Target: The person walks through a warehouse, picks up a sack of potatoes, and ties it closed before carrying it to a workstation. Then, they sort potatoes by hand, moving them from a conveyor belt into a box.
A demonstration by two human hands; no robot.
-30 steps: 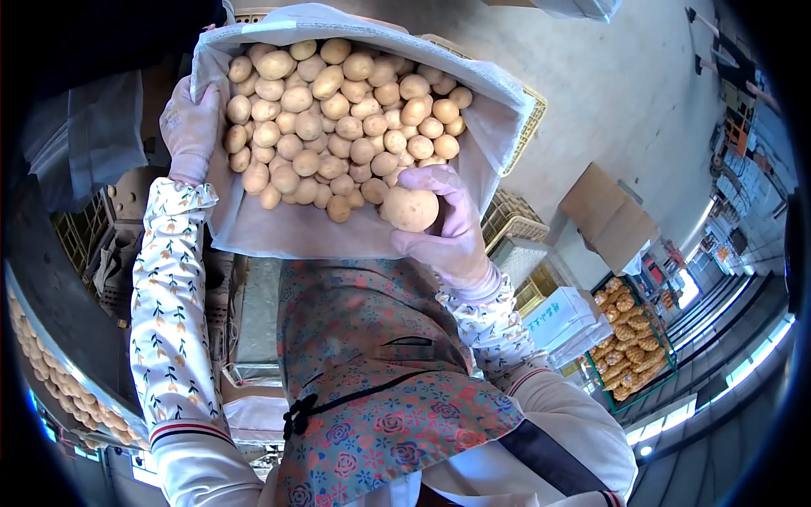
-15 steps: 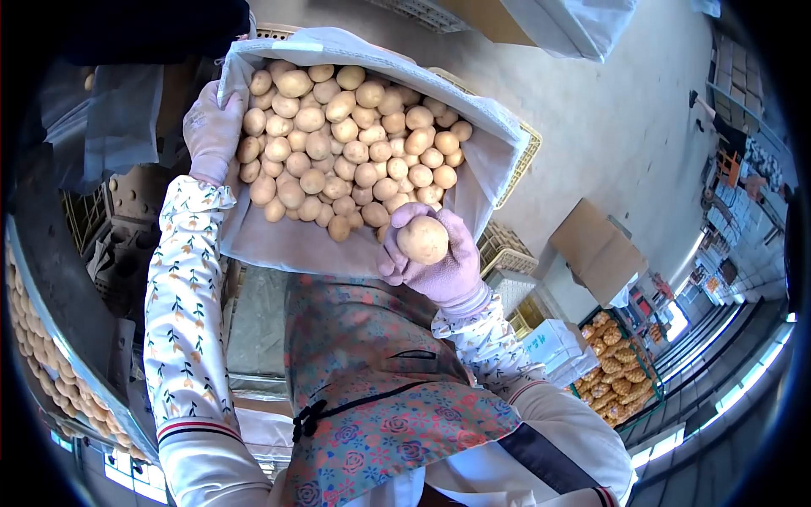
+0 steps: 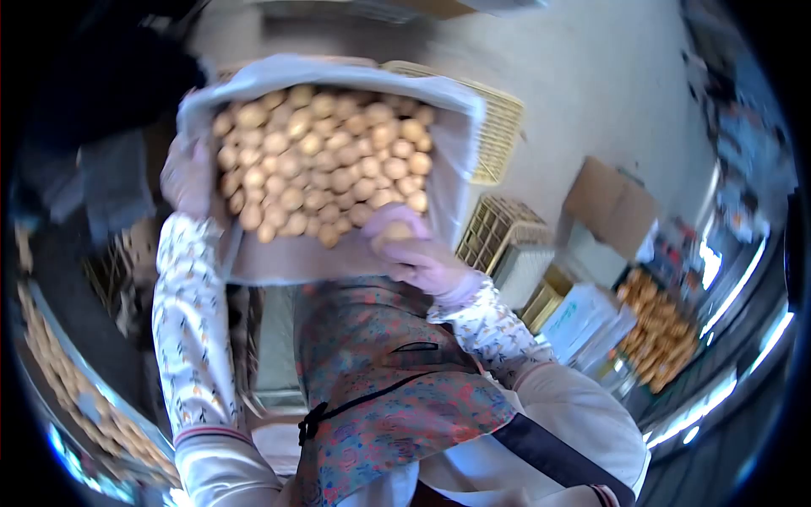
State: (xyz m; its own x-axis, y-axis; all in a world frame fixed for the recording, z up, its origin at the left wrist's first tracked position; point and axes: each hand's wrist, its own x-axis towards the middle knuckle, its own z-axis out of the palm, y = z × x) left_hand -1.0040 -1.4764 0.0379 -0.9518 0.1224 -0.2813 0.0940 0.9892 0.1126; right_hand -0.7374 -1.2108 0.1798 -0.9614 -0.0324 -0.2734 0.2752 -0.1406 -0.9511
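A crate with a pale cloth liner (image 3: 296, 269) lies before me, filled with many potatoes (image 3: 317, 160). My left hand (image 3: 187, 173), in a light gloved covering, is at the crate's left edge; its fingers look wrapped over the liner, though the view is blurred. My right hand (image 3: 414, 253), in a pinkish glove, is over the near right part of the crate. Its fingers are closed round one potato (image 3: 393, 232), just above the liner and close to the heap. The glove partly covers that potato.
Yellow plastic crates (image 3: 498, 127) stand beyond and right of the lined one. A cardboard box (image 3: 608, 207), a white box (image 3: 579, 321) and a pile of bagged potatoes (image 3: 655, 329) are to the right. At left, a curved conveyor (image 3: 101, 380) carries more potatoes.
The view has shifted and blurred. The lined crate and my left hand sit further left in view. My right hand has turned its potato from facing up toward the heap, still gripping it.
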